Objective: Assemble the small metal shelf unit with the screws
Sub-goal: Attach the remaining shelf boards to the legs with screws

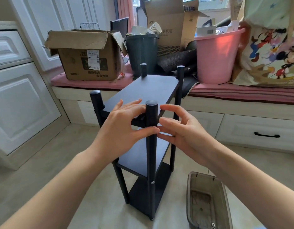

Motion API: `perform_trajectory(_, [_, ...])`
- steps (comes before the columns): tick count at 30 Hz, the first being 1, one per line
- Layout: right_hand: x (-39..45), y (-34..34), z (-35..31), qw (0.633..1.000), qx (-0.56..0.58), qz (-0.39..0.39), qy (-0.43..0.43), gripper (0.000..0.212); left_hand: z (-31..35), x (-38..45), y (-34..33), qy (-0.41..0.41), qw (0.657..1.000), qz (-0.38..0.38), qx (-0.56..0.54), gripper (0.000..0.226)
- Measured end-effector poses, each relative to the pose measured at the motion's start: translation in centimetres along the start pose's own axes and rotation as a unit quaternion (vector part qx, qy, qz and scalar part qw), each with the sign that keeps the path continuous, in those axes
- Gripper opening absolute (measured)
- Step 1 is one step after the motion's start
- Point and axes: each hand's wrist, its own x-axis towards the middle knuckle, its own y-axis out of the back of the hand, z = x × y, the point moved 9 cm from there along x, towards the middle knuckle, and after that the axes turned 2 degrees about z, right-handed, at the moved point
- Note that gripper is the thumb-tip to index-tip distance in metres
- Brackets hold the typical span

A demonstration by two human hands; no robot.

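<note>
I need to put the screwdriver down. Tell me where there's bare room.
Bare floor lies left of the shelf unit, up to the white cabinets. The far half of the top shelf is bare too. The window seat is crowded; the plastic box takes the floor on the right.

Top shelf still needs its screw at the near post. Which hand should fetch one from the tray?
Right, probably. The right hand is on the tray's side; the left hand already steadies the near post.
</note>
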Motion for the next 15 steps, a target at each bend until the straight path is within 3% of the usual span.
perform_trajectory(5, [0.9,0.6,1.0,0.988,0.118,0.074,-0.064,0.038,-0.5,0.0,-0.3,-0.007,1.0,0.008,0.026,0.051])
perform_trajectory(9, [1.7,-1.1,1.4,0.989,0.101,0.059,-0.089,0.045,0.1,-0.2,-0.2,-0.024,0.999,0.02,0.033,0.05])
perform_trajectory(15, [2.1,-1.7,1.8,0.991,0.086,0.058,-0.09,0.036,-0.3,-0.1,0.7,-0.034,0.999,0.032,0.0,0.048])
